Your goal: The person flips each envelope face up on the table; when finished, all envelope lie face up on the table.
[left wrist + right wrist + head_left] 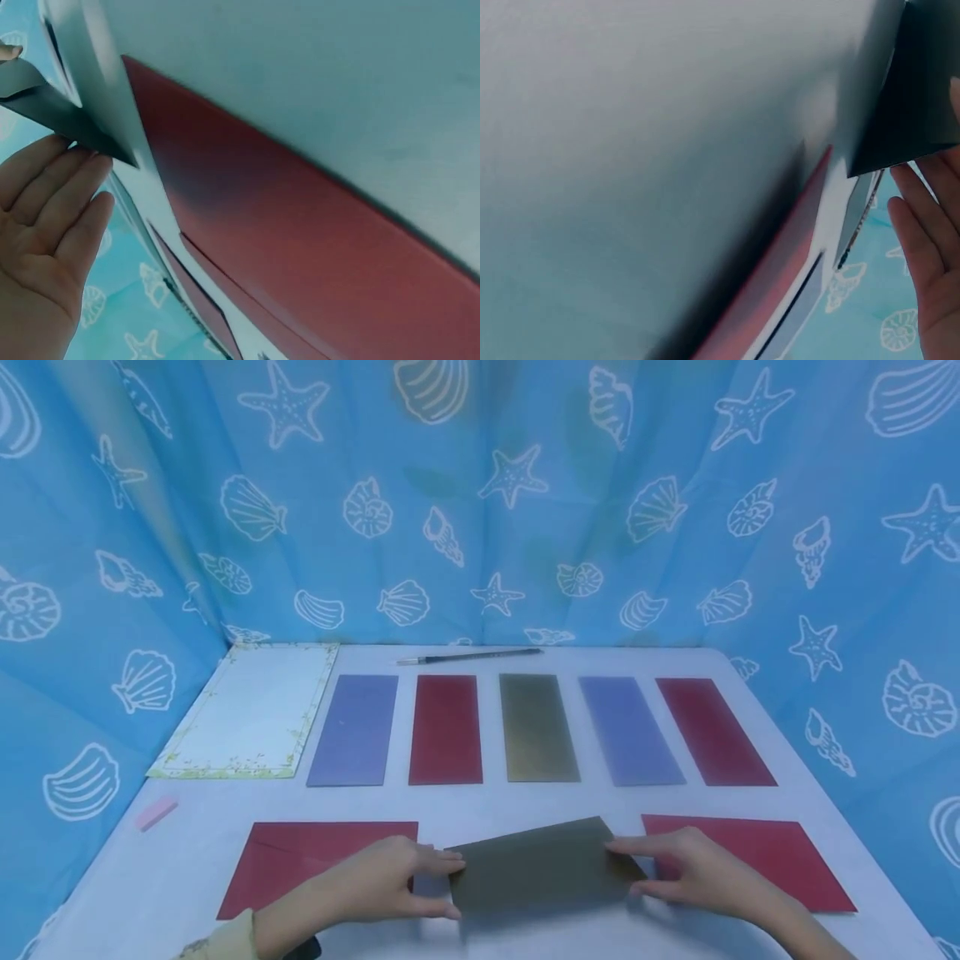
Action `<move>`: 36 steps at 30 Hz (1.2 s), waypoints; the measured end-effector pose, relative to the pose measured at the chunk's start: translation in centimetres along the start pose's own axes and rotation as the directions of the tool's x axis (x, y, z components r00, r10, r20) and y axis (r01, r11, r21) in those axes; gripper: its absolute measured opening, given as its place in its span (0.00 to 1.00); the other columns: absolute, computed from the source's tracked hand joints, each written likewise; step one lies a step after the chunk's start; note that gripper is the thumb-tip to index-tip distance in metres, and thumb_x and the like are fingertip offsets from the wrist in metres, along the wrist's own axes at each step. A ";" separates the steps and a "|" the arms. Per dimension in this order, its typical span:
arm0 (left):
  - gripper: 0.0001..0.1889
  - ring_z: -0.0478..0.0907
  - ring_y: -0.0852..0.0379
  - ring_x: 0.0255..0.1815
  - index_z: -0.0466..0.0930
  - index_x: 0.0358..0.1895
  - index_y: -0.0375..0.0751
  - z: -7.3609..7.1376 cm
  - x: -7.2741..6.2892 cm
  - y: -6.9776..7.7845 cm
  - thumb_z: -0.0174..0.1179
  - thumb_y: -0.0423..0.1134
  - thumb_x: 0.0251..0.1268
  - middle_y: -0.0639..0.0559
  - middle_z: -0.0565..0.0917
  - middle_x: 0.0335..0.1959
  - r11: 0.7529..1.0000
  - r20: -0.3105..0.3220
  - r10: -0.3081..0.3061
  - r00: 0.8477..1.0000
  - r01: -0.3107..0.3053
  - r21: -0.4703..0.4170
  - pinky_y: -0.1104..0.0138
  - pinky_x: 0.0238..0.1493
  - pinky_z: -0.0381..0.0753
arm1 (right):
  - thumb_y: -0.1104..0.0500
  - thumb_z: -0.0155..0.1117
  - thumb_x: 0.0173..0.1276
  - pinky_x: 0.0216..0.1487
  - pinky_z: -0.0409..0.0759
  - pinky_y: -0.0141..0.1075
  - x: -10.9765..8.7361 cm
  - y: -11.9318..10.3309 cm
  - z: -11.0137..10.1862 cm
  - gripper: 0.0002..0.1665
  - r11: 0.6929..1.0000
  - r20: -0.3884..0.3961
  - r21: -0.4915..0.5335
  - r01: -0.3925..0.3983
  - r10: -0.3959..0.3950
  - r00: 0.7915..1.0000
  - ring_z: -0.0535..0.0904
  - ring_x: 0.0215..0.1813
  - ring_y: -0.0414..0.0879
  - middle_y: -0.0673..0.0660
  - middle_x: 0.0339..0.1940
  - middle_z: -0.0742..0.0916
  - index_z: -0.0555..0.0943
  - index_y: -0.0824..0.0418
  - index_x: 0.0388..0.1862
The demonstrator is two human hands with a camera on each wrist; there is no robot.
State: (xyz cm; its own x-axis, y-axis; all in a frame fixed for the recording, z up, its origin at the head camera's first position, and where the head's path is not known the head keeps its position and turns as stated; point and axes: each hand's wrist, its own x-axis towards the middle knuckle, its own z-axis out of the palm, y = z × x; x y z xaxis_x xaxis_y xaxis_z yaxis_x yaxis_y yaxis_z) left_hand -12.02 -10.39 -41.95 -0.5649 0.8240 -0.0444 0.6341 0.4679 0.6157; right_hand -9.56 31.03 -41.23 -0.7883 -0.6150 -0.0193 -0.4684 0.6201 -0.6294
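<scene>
A dark olive-gold envelope (543, 868) is held slightly tilted above the front middle of the table, a shadow beneath it. My left hand (375, 885) holds its left end, fingers at the upper edge and thumb lower down. At the opposite end, my right hand (697, 872) grips the right edge between forefinger and thumb. In the left wrist view, straight-looking fingers (64, 180) meet the envelope's dark corner (90, 131). A red envelope (300, 852) lies partly under my left forearm, and another red envelope (772, 860) lies beyond my right hand.
Behind stands a row of flat envelopes: purple (352, 731), red (446, 731), gold (538, 731), purple (632, 731) and red (716, 731). Bordered paper (247, 710) lies back left, a pink eraser (156, 812) in front of it. A pen (480, 655) lies at the rear.
</scene>
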 end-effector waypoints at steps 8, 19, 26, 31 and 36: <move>0.24 0.82 0.70 0.39 0.82 0.57 0.46 -0.3 -0.4 -0.1 0.57 0.57 0.67 0.60 0.83 0.52 0.997 -0.106 0.036 0.994 -0.044 -0.069 0.76 0.40 0.80 | 0.52 0.74 0.58 0.40 0.84 0.37 0.2 -0.5 -0.2 0.21 0.995 -0.182 -0.085 0.051 -0.066 0.981 0.85 0.42 0.35 0.43 0.41 0.88 0.86 0.53 0.50; 0.16 0.83 0.65 0.46 0.86 0.49 0.46 -0.6 -0.2 0.2 0.70 0.35 0.56 0.58 0.87 0.44 0.970 -0.408 0.240 0.881 -0.195 0.149 0.72 0.47 0.79 | 0.52 0.72 0.61 0.42 0.83 0.34 0.7 -1.2 -0.8 0.16 0.995 -0.248 -0.090 -0.036 0.013 0.969 0.83 0.45 0.33 0.39 0.43 0.87 0.87 0.49 0.49; 0.15 0.84 0.64 0.43 0.88 0.44 0.43 -1.0 0.6 0.3 0.73 0.32 0.50 0.57 0.87 0.40 0.943 -0.516 0.308 0.800 -0.185 0.276 0.73 0.44 0.80 | 0.63 0.77 0.54 0.38 0.81 0.27 1.4 -1.0 -0.7 0.22 0.990 -0.408 -0.137 0.014 -0.070 0.910 0.84 0.42 0.34 0.39 0.41 0.88 0.87 0.48 0.49; 0.14 0.85 0.63 0.40 0.88 0.44 0.44 -1.6 0.9 0.4 0.72 0.32 0.51 0.56 0.88 0.39 0.949 -0.539 0.291 0.791 -0.168 0.267 0.75 0.41 0.80 | 0.66 0.77 0.51 0.39 0.81 0.27 1.7 -1.1 -0.9 0.26 0.986 -0.464 -0.163 0.022 -0.096 0.880 0.85 0.43 0.35 0.38 0.40 0.88 0.87 0.46 0.49; 0.14 0.85 0.63 0.39 0.88 0.44 0.43 -2.5 0.7 0.7 0.71 0.29 0.52 0.55 0.88 0.38 0.957 -0.552 0.286 0.783 -0.199 0.213 0.76 0.41 0.80 | 0.64 0.77 0.53 0.39 0.81 0.28 1.9 -1.9 -1.6 0.22 0.990 -0.440 -0.142 0.010 -0.072 0.895 0.85 0.43 0.36 0.39 0.40 0.88 0.87 0.48 0.48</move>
State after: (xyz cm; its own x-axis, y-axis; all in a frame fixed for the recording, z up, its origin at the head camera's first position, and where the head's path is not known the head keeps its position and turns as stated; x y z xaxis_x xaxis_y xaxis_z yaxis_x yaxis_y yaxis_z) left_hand -13.31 -10.27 -39.58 -0.5526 0.6024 0.5760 0.8315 0.3515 0.4301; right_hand -10.80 29.47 -38.79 -0.8472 -0.3809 0.3704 -0.5283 0.6769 -0.5124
